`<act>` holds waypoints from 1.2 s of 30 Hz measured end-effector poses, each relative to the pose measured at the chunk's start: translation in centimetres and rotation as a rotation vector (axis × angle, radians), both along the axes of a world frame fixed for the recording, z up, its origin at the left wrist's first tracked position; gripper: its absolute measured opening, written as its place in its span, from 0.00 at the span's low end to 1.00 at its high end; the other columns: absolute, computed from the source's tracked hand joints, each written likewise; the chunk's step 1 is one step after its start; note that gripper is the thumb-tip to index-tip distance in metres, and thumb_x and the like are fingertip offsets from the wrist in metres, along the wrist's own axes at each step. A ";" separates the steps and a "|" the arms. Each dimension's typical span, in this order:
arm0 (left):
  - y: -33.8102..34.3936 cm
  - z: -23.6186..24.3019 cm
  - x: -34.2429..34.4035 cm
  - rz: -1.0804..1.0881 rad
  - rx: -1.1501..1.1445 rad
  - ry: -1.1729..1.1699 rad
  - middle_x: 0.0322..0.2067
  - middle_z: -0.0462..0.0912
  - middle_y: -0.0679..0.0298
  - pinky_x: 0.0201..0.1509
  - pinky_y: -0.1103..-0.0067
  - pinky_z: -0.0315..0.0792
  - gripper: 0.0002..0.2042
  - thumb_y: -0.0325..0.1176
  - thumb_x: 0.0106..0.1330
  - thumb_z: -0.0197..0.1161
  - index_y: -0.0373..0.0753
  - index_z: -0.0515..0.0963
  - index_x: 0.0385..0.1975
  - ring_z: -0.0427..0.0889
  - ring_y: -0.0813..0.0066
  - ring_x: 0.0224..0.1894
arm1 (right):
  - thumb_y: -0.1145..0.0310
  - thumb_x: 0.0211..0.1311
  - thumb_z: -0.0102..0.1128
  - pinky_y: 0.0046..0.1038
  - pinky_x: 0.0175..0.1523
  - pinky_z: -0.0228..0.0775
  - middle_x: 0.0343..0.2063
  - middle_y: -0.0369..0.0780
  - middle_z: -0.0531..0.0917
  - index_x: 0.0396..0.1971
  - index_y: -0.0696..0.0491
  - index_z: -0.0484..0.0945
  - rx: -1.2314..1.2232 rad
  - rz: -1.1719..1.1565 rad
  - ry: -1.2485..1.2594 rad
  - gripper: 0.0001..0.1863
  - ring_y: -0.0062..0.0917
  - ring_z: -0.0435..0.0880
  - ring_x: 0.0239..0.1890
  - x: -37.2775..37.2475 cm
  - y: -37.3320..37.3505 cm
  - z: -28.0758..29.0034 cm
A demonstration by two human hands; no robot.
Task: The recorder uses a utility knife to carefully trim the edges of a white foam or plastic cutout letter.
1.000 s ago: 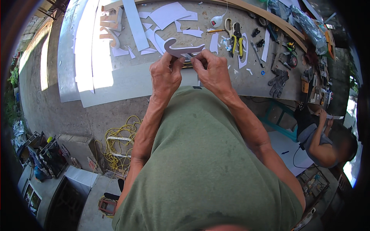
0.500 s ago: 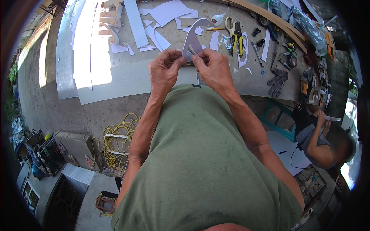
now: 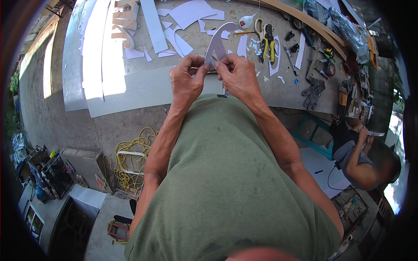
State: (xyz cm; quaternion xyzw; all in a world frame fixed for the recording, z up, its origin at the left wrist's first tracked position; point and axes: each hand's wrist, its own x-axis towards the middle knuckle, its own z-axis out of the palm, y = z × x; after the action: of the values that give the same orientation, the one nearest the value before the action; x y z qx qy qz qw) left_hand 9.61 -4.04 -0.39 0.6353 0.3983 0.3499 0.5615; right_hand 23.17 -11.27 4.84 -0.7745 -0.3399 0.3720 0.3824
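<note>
Both my hands hold one curved white cut-out piece [image 3: 219,40], an arch shape that stands upright above the workbench [image 3: 183,93]. My left hand [image 3: 186,79] pinches its lower left end between thumb and fingers. My right hand [image 3: 237,75] grips the lower right end, close beside the left. A thin dark stick or pencil shows between the two hands, mostly hidden by my fingers.
White offcuts and strips [image 3: 183,17] litter the bench top. Yellow-handled pliers [image 3: 267,41], scissors, a white glue bottle [image 3: 248,19] and dark gloves [image 3: 312,93] lie to the right. A yellow cable coil [image 3: 130,156] lies on the floor. Another person [image 3: 361,156] sits at right.
The white piece has turned from lying flat and wide across my hands to standing upright on its ends. My hands have closed in toward each other.
</note>
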 end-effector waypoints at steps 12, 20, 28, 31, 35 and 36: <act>-0.3 1.7 0.2 0.050 0.232 0.130 0.29 0.87 0.60 0.32 0.81 0.79 0.06 0.23 0.59 0.68 0.30 0.80 0.35 0.87 0.76 0.29 | 0.70 0.60 0.62 0.29 0.26 0.71 0.16 0.44 0.81 0.26 0.63 0.79 0.126 -0.021 -0.044 0.10 0.24 0.81 0.19 -1.0 -0.2 0.3; -0.4 1.9 0.5 0.100 0.188 0.106 0.26 0.86 0.58 0.29 0.79 0.78 0.05 0.23 0.58 0.67 0.31 0.80 0.32 0.87 0.71 0.27 | 0.71 0.60 0.62 0.27 0.26 0.72 0.17 0.42 0.82 0.25 0.62 0.79 0.120 -0.063 0.044 0.09 0.21 0.81 0.18 -1.5 -0.8 0.3; -0.1 2.2 0.5 0.094 0.149 0.118 0.26 0.86 0.59 0.28 0.80 0.77 0.05 0.23 0.58 0.67 0.31 0.80 0.33 0.87 0.72 0.27 | 0.70 0.61 0.62 0.25 0.25 0.71 0.17 0.41 0.83 0.26 0.62 0.80 0.096 -0.042 0.059 0.10 0.18 0.80 0.18 -1.1 -0.3 0.4; -0.3 2.0 0.7 0.093 0.120 0.076 0.27 0.86 0.58 0.28 0.79 0.78 0.06 0.23 0.58 0.67 0.31 0.80 0.33 0.87 0.73 0.27 | 0.70 0.62 0.62 0.25 0.25 0.71 0.17 0.40 0.83 0.26 0.62 0.80 0.063 -0.065 0.140 0.10 0.18 0.80 0.19 -0.8 0.4 0.5; -0.4 1.9 0.5 0.087 0.139 0.026 0.27 0.86 0.58 0.28 0.80 0.78 0.05 0.22 0.58 0.66 0.31 0.80 0.33 0.87 0.73 0.27 | 0.70 0.61 0.62 0.24 0.25 0.71 0.16 0.39 0.82 0.27 0.62 0.80 0.053 -0.091 0.189 0.09 0.17 0.79 0.19 -0.7 -0.2 0.7; -0.3 2.1 0.5 0.067 0.151 0.060 0.28 0.86 0.60 0.31 0.81 0.79 0.06 0.22 0.59 0.66 0.30 0.80 0.34 0.87 0.75 0.29 | 0.70 0.61 0.62 0.24 0.25 0.71 0.16 0.39 0.82 0.27 0.62 0.80 0.054 -0.091 0.190 0.09 0.17 0.79 0.19 -0.7 -0.1 0.7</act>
State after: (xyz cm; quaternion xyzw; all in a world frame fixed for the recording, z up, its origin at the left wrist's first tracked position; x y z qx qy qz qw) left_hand 10.09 -4.34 1.75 0.6723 0.4085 0.3784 0.4878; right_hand 22.43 -11.36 5.55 -0.7397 -0.2764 0.4168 0.4502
